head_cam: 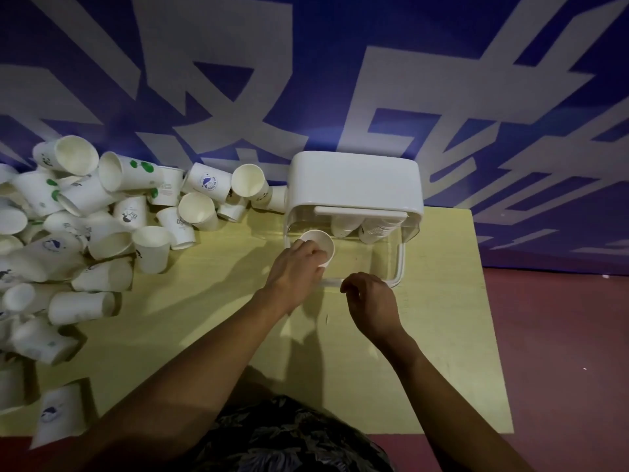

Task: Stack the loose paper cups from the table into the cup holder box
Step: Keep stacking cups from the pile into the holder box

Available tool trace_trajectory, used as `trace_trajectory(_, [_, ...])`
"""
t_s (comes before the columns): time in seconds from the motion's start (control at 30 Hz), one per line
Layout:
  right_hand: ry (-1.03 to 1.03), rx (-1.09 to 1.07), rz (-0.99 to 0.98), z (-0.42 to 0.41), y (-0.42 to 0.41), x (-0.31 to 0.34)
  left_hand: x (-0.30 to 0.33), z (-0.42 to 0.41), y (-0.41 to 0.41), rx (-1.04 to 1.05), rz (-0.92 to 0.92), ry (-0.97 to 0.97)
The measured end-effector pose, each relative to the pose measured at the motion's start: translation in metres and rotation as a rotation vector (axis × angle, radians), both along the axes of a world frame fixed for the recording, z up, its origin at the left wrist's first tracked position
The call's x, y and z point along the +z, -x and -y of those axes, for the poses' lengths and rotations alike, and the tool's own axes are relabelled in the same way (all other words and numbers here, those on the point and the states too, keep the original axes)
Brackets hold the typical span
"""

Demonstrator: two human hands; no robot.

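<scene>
so far only two short stacks sit in the white-lidded clear plastic cup holder box, the left hand grips one white paper cup over it, the right hand hangs loosely curled and empty, and a big heap of loose cups remains on the pale yellow worktop.

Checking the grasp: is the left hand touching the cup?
Touching. Head view shows the left hand with fingers wrapped round the cup at the box.

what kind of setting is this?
Probably an event or staging area, not a kitchen: a blue banner wall with huge white lettering, a plain yellow table against it, and a pile of loose paper cups beside a cup holder box.
</scene>
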State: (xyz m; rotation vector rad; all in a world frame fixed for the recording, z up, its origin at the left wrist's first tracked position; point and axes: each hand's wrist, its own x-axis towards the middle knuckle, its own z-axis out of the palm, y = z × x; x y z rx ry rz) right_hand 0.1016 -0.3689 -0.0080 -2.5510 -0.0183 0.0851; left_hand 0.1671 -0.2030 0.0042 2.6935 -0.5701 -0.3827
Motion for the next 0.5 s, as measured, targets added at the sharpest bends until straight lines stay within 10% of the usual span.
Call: trace_trajectory(0.5, [-0.07,0.376,-0.324,-0.166,0.026,-0.026,-0.016,-0.216,0.126,1.058,-0.186,0.342])
